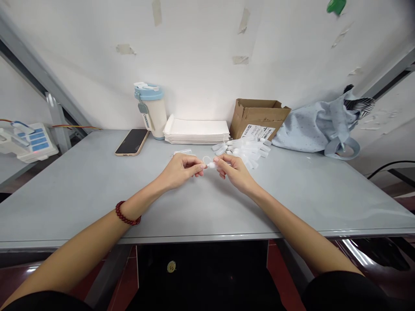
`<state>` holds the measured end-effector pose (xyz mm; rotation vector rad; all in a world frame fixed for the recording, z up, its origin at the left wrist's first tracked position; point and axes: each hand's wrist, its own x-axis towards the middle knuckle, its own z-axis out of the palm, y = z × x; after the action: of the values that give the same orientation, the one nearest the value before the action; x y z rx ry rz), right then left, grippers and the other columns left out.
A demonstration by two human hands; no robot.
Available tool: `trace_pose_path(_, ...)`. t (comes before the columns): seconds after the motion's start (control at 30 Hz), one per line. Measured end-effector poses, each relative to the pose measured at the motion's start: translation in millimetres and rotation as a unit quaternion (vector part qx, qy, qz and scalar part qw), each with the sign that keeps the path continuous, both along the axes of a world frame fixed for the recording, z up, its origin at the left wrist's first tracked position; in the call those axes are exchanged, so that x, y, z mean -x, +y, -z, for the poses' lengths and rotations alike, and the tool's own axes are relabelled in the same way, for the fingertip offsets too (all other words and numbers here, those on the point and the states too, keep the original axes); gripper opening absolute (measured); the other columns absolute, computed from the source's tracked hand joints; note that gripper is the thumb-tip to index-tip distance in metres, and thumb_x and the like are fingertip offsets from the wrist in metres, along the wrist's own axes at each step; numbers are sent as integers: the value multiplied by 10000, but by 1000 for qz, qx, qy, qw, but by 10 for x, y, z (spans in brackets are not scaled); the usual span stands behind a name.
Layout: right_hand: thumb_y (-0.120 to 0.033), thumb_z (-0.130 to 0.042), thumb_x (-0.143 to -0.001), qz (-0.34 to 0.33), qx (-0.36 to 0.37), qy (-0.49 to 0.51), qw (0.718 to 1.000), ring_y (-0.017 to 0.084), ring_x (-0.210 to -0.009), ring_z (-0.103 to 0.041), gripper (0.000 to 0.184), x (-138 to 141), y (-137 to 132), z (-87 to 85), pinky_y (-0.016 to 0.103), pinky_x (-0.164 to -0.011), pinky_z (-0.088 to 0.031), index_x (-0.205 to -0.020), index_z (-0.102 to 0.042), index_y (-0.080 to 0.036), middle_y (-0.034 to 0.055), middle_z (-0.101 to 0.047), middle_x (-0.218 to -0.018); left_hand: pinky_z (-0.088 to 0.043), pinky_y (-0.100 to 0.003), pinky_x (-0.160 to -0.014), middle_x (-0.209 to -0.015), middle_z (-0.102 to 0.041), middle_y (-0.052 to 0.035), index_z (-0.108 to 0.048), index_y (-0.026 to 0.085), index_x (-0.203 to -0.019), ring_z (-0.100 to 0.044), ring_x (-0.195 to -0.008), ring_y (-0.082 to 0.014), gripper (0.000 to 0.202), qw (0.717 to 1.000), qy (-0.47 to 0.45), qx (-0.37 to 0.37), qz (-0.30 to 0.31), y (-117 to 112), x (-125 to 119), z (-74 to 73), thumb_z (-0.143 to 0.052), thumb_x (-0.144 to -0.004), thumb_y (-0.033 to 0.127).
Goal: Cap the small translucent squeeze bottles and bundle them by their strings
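1. Left hand [180, 171] and right hand [236, 172] meet fingertip to fingertip over the grey table [81, 190].
2. Small white plastic part [210, 164] sits right between the two sets of fingertips, with both hands touching it. A thin loop shows on it just above the fingertips.
3. Left fingers are curled closed, thumb and forefinger pinching the part's left end.
4. Right fingers are curled closed, pinching the part's right end.
5. Pile of white plastic parts [248, 148] lies on the table just beyond the right fingers, not touching them.
6. Cardboard box [259, 114] stands behind that pile, farther from the fingers, open top, label on its front.
7. Stack of white sheets [196, 131] lies beyond the gap between the fingertips, well apart.
8. Small clear piece [181, 152] lies just beyond the left fingers; too small to tell what it is.
9. Phone [132, 141] and tumbler [151, 111] are beyond and left of the left fingers, well apart.
10. Blue fabric bag [319, 129] is far right of the right fingers.
11. Red bead bracelet [126, 214] is on the left wrist.
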<state>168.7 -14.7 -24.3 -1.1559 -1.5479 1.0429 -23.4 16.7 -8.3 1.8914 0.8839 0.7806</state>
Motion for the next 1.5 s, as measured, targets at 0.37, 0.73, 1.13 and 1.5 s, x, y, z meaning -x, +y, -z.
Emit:
trace_pose_path(0.37, -489, -552, -867, -6, -2, -8, 1000, 78, -529, -417, 362, 5, -8, 3, 249, -542, -361, -680, -517, -181, -46, -451, -593, -451, -248, -598, -636, -659, -34, -678, 139, -648, -556, -595, -124, 240, 1000, 9, 2, -3, -4, -2, -8, -622, -807, 310)
trace_pose_path(0.73, -488, -564, -863, -37, 9, 65, 997, 80, -549, -389, 345, -64, 58, -17, 255, -554, -351, -709, -546, -180, -45, -416, -618, -471, -262, -636, -751, -710, -62, -743, 139, -805, -578, -656, -134, 329, 999, -24, 32, 14, 91, 95, -24, -579, -873, 417)
trace_pose_path(1.13, -511, -584, -841, -36, 46, 67, 996, 77, -539, -382, 374, -36, 45, 23, 250, -540, -352, -675, -509, -185, -52, -403, -597, -464, -251, -610, -676, -663, -42, -694, 142, -681, -542, -604, -122, 285, 1000, 6, 8, 13, 21, 41, -42, -603, -836, 363)
trace_pose_path(1.5, -533, -581, -831, -31, 44, 29, 998, 81, -533, -404, 403, -9, 19, 37, 250, -533, -364, -648, -477, -189, -48, -420, -600, -465, -241, -589, -643, -665, -41, -675, 136, -653, -567, -587, -123, 273, 1000, 24, -2, 6, 36, 13, 40, -591, -820, 334)
